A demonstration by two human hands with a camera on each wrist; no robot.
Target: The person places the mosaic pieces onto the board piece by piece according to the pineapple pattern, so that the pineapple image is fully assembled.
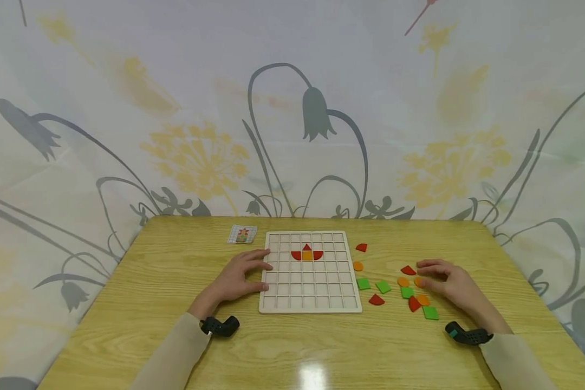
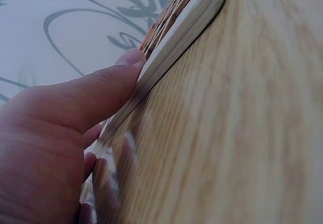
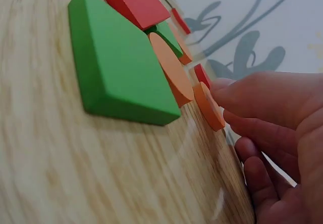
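A white grid board (image 1: 302, 292) lies on the table. Set in its upper cells are an orange square (image 1: 307, 255), a red triangle (image 1: 306, 247) above it and red quarter-round pieces (image 1: 318, 255) on both sides. My left hand (image 1: 239, 275) rests against the board's left edge, thumb (image 2: 123, 70) touching the rim and fingers spread. At the right, my right hand (image 1: 450, 284) is beside the loose pieces, its thumb (image 3: 237, 93) by an orange disc (image 3: 208, 107). Thumb and fingers stand apart in the head view. Whether the thumb touches the disc, I cannot tell.
A small pattern card (image 1: 242, 234) lies beyond the board's upper left corner. Several green squares (image 1: 383, 287), orange discs (image 1: 358, 266) and red quarter-rounds (image 1: 377, 299) are scattered between the board and my right hand. A flower-patterned cloth (image 1: 283, 162) hangs behind the table (image 1: 253, 352).
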